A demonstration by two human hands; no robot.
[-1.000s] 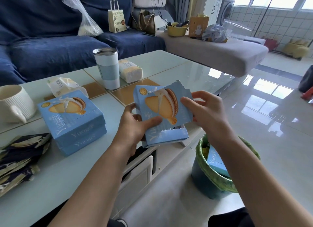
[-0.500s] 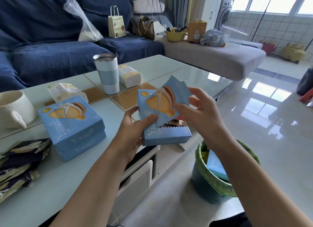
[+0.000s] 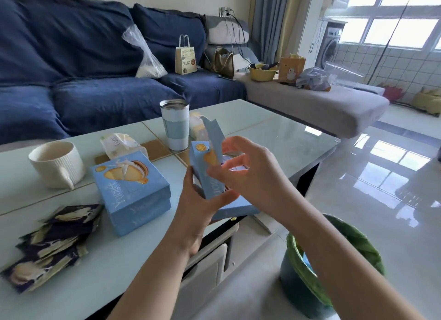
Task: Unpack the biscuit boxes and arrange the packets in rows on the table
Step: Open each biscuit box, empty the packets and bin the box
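My left hand (image 3: 199, 204) grips a light-blue biscuit box (image 3: 205, 169) from below, its torn lid flap standing up near the table's front edge. My right hand (image 3: 245, 174) hovers at the box's open side with fingers curled, reaching in; what it touches is hidden. Two more blue biscuit boxes (image 3: 131, 188) lie stacked on the table (image 3: 274, 133) to the left. Several dark-blue biscuit packets (image 3: 51, 243) lie in a loose pile at the near left.
A white ribbed mug (image 3: 56, 164), a tissue pack (image 3: 119, 144), a steel tumbler (image 3: 175, 126) and a wrapped pack behind it stand on the table. A green-lined bin (image 3: 317, 269) with a discarded blue box sits on the floor at the right. A blue sofa is behind.
The lid flap has been lifted upright and the box has tilted on edge. My right hand moved from the flap's edge to the opening. The camera has tilted up.
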